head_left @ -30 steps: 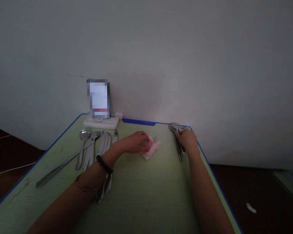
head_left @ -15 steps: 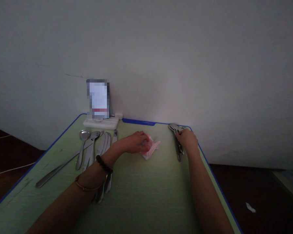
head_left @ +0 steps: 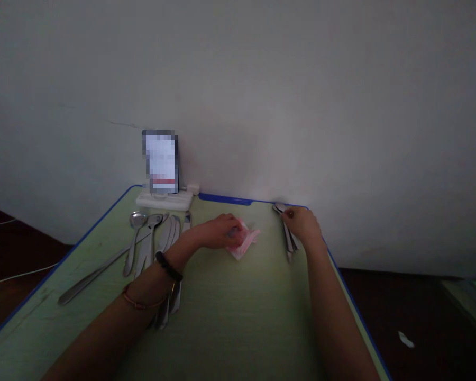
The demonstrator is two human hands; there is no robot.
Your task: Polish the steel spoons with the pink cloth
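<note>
Near the middle of the table, my left hand (head_left: 221, 232) has its fingers curled into a crumpled pink-and-white cloth (head_left: 249, 239), pressing it to the tabletop. At the far right, my right hand (head_left: 306, 224) is closed at the upper part of a stack of metal spoons (head_left: 287, 239). Their bowls point to the wall and the handles fan out toward me. The fingertips look pinched at the stack, partly hiding it; how many spoons they grip is not visible.
On the left lie several knives (head_left: 167, 233), a small ladle (head_left: 137, 218), a spoon (head_left: 154, 220) and a long-handled utensil (head_left: 91, 278). My left forearm covers some of them. Behind stands a lit phone (head_left: 161, 161) on a white power strip (head_left: 164, 200). A wall (head_left: 241, 95) closes off the back.
My right hand has shifted slightly left and up at the spoons, and their handles lie a little differently. My left hand stays on the cloth.
</note>
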